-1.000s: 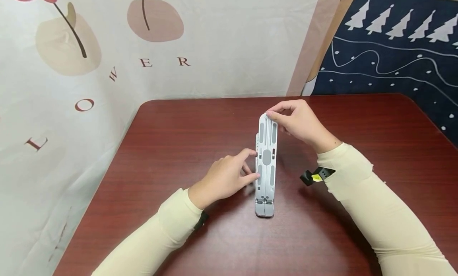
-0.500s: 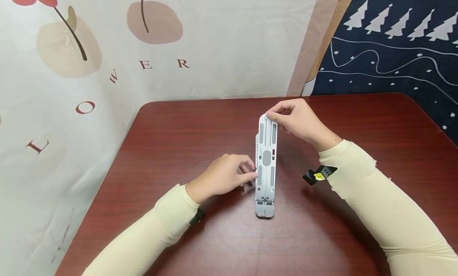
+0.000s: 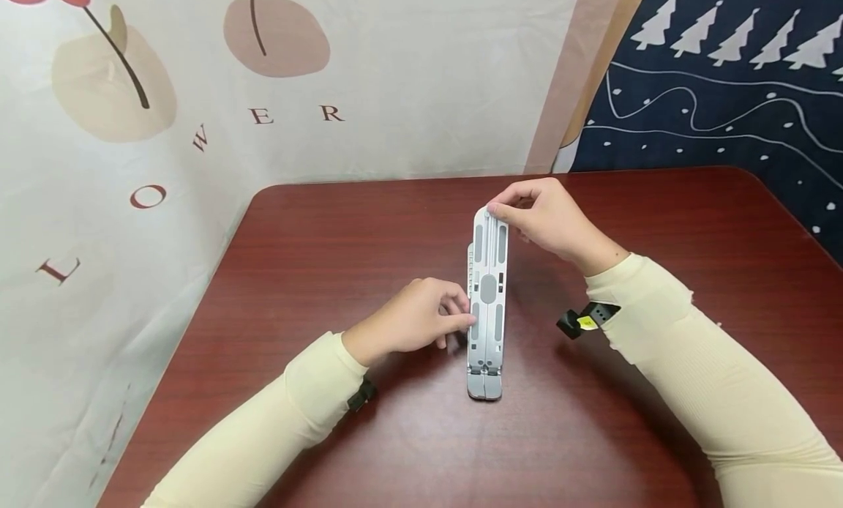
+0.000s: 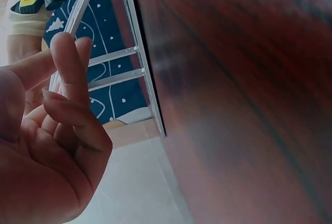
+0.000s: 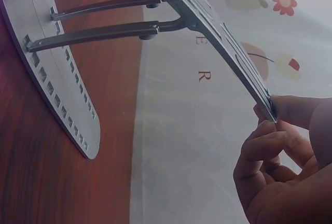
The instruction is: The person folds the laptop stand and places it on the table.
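Note:
A silver folding laptop stand (image 3: 488, 288) stands on the table, its narrow upper plate (image 5: 223, 50) raised above the base (image 5: 67, 92). Two support arms (image 5: 98, 36) join plate and base, which carries rows of notches. My right hand (image 3: 552, 219) pinches the top end of the plate between thumb and fingers. Lower down, my left hand (image 3: 418, 318) holds the plate's left edge, thumb on the front face and curled fingers at the side. In the left wrist view, the left hand (image 4: 62, 146) partly hides the plate.
The reddish-brown wooden table (image 3: 329, 237) extends on all sides of the stand. Behind it hang a pale printed cloth (image 3: 421, 76) and a dark blue cloth (image 3: 711, 113) with white trees. Black wrist straps (image 3: 599, 314) stick out below the sleeves.
My left hand has slid slightly down the plate's edge, and its fingers have curled in more. The right hand keeps its pinch at the top. The stand has hardly moved.

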`<state>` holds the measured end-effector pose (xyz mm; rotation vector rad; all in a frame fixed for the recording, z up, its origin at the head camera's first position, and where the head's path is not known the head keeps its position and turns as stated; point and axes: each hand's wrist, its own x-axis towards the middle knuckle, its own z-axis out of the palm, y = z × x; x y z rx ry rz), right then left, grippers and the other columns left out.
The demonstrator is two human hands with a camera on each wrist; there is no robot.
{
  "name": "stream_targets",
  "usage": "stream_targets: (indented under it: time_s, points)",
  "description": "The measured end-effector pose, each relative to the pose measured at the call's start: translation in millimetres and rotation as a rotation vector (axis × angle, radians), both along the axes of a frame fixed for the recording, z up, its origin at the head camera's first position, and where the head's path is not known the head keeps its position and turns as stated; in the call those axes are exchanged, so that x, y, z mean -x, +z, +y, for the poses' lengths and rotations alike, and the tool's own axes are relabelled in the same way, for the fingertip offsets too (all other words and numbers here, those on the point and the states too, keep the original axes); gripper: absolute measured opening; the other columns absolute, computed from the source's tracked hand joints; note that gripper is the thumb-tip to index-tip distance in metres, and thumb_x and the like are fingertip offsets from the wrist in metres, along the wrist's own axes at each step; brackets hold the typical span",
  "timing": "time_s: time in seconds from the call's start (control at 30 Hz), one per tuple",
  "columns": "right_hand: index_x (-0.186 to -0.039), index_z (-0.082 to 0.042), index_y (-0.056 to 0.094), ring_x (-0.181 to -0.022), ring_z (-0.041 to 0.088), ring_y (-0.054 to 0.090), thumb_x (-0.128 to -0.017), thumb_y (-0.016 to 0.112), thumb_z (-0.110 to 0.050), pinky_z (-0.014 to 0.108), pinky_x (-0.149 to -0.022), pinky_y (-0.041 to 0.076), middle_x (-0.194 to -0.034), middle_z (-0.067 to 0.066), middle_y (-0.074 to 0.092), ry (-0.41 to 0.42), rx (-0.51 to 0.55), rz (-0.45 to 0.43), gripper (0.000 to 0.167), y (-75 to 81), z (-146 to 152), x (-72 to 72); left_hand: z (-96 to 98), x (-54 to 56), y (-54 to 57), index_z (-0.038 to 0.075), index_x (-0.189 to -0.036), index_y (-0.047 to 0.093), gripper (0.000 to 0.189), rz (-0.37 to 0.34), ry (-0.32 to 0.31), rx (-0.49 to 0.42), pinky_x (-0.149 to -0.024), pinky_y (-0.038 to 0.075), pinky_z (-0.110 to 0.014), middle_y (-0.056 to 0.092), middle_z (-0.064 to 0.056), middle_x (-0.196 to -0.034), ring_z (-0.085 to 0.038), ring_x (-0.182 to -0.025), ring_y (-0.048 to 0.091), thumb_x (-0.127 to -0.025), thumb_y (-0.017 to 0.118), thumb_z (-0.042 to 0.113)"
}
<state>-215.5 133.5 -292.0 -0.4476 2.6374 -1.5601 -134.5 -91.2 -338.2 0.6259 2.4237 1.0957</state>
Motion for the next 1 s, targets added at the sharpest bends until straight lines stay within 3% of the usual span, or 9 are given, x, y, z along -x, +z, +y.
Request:
stream_targets:
  time_s: [0.2, 1.0]
  points:
    - [-0.096, -0.005, 0.077, -0.052, 0.017, 0.048, -0.092, 0.071, -0.016, 0.027, -0.047, 0.042, -0.071, 0.002, 0.064, -0.014, 0.031, 0.0, 0.014, 0.6, -1, -1.5, -0.4, 3.0, -2.0, 0.008, -0.09, 0.068, 0.01, -0.049, -0.014, -0.062, -0.068, 0.054, -0.024, 0.075, -0.007, -0.082, -0.013, -0.05, 0.066, -0.093, 0.071, 0.017]
    - [-0.1, -0.003, 0.075, -0.053, 0.026, 0.056, -0.094, 0.068, -0.014, 0.03, -0.051, 0.052, -0.071, 0.011, 0.062, -0.079, 0.017, 0.002, 0.014, 2.7, 10, -13.8, 0.6, 8.4, -0.5, 0.007, -0.092, 0.07, 0.009, -0.036, -0.005, -0.041, -0.061, 0.054, -0.027, 0.075, -0.01, -0.081, -0.012, -0.052, 0.065, -0.092, 0.073, 0.015]
